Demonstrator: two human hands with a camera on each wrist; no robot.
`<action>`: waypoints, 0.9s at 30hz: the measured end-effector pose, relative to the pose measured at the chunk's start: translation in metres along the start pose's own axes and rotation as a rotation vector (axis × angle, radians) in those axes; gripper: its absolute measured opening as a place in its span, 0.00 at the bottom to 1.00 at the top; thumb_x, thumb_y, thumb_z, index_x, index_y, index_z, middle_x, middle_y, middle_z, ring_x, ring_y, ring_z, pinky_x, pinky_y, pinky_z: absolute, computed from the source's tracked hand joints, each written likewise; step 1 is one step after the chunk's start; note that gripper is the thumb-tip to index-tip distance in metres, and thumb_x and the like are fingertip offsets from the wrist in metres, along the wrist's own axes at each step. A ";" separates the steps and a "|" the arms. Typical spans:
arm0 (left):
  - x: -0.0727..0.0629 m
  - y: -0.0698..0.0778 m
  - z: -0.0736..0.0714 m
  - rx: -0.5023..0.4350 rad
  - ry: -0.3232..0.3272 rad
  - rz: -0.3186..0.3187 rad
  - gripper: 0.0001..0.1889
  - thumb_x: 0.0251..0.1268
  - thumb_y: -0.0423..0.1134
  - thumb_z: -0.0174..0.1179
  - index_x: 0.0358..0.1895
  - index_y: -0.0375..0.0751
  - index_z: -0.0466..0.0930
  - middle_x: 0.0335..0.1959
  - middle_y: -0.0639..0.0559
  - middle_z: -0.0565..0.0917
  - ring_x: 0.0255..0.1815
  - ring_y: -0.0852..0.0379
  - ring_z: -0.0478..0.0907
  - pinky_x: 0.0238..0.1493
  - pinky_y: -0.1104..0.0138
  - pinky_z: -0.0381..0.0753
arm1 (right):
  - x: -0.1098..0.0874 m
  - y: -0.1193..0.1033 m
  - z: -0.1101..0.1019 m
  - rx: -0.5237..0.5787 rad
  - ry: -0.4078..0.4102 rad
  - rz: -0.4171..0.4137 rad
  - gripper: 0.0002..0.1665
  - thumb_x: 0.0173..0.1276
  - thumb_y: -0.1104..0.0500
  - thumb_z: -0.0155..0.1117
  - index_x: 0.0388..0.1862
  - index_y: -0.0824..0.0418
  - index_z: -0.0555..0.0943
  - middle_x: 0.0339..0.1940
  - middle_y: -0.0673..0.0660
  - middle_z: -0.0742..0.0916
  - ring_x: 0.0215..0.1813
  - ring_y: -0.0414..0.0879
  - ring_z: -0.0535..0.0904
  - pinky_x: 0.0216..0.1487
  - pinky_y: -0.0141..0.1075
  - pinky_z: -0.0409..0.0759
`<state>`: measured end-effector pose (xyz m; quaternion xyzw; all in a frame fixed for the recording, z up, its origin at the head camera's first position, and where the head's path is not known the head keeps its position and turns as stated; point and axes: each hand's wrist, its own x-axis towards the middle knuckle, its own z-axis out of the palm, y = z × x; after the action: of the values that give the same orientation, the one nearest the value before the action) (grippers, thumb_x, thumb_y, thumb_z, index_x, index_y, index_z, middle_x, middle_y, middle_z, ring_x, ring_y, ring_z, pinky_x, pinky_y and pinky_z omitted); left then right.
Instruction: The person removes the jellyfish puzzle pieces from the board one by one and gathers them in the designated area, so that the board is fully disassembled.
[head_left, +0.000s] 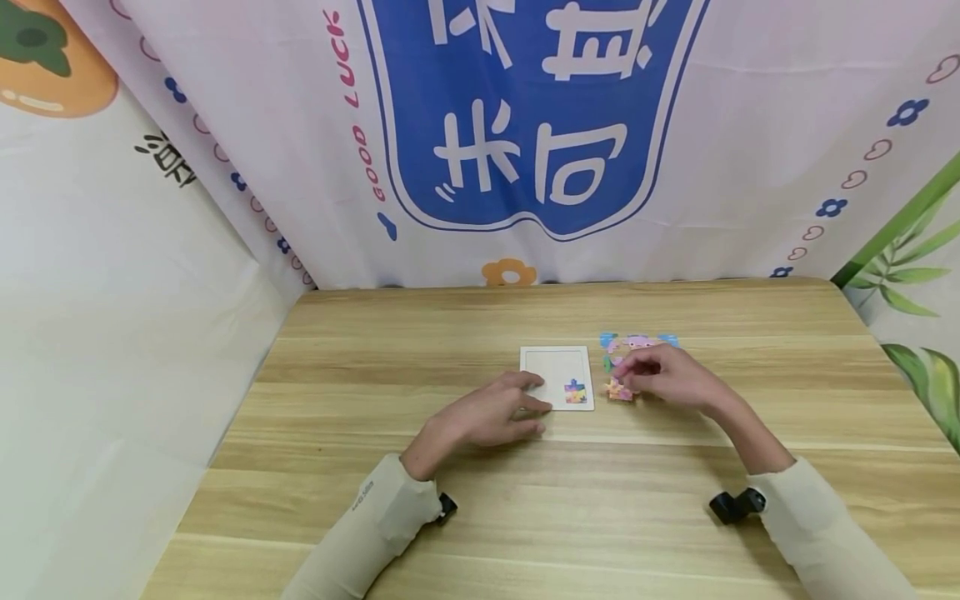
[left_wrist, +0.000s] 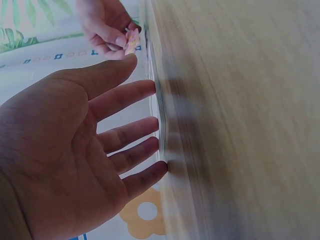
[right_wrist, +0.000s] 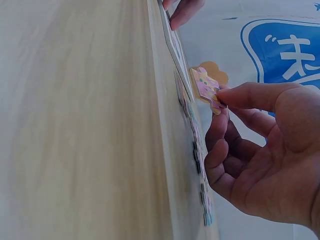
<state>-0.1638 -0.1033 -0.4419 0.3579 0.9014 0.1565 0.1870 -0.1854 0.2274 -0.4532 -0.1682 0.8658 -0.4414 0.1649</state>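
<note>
My left hand (head_left: 491, 410) lies at the left side of a white square puzzle tray (head_left: 553, 363), its fingers extended and the fingertips on the tray's edge. In the tray's lower right corner sits a colourful joined puzzle section (head_left: 575, 392). To the right of the tray, my right hand (head_left: 671, 377) pinches a pink and yellow puzzle piece (right_wrist: 204, 85) between thumb and index finger, raised above the table in the right wrist view. Beneath and behind that hand are several loose puzzle pieces (head_left: 638, 341), partly hidden by it.
The wooden table (head_left: 465, 333) ends at a printed cloth backdrop (head_left: 738, 200) with a blue panel. Small black devices (head_left: 726, 507) are strapped at both wrists. White cloth (head_left: 127, 358) hangs beside the table's left edge.
</note>
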 end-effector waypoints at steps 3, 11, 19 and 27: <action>0.000 0.000 0.000 0.000 -0.002 -0.005 0.21 0.82 0.49 0.61 0.70 0.46 0.84 0.83 0.44 0.69 0.85 0.46 0.63 0.83 0.54 0.69 | -0.002 0.002 -0.003 -0.004 -0.008 0.014 0.10 0.76 0.64 0.66 0.51 0.63 0.90 0.42 0.58 0.88 0.39 0.44 0.74 0.36 0.31 0.74; 0.000 0.000 0.000 -0.002 -0.003 -0.010 0.21 0.82 0.49 0.61 0.70 0.46 0.84 0.83 0.44 0.68 0.86 0.46 0.62 0.84 0.54 0.68 | -0.007 0.007 -0.010 0.004 0.002 0.017 0.10 0.76 0.64 0.67 0.52 0.64 0.89 0.45 0.58 0.90 0.39 0.42 0.74 0.36 0.31 0.74; -0.001 0.002 0.000 0.004 -0.003 -0.015 0.21 0.82 0.49 0.61 0.70 0.46 0.84 0.83 0.44 0.69 0.86 0.46 0.62 0.84 0.54 0.68 | -0.011 0.010 -0.015 -0.004 0.006 0.033 0.11 0.76 0.65 0.66 0.53 0.65 0.89 0.43 0.58 0.90 0.39 0.42 0.75 0.36 0.30 0.75; -0.001 0.002 0.000 0.013 0.001 -0.018 0.22 0.82 0.49 0.62 0.70 0.47 0.84 0.83 0.44 0.69 0.86 0.46 0.62 0.84 0.54 0.67 | -0.013 0.015 -0.018 -0.017 -0.013 0.044 0.11 0.76 0.66 0.66 0.52 0.66 0.88 0.42 0.58 0.91 0.39 0.43 0.78 0.37 0.30 0.77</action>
<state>-0.1621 -0.1023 -0.4405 0.3510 0.9055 0.1493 0.1858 -0.1838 0.2549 -0.4538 -0.1532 0.8719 -0.4293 0.1790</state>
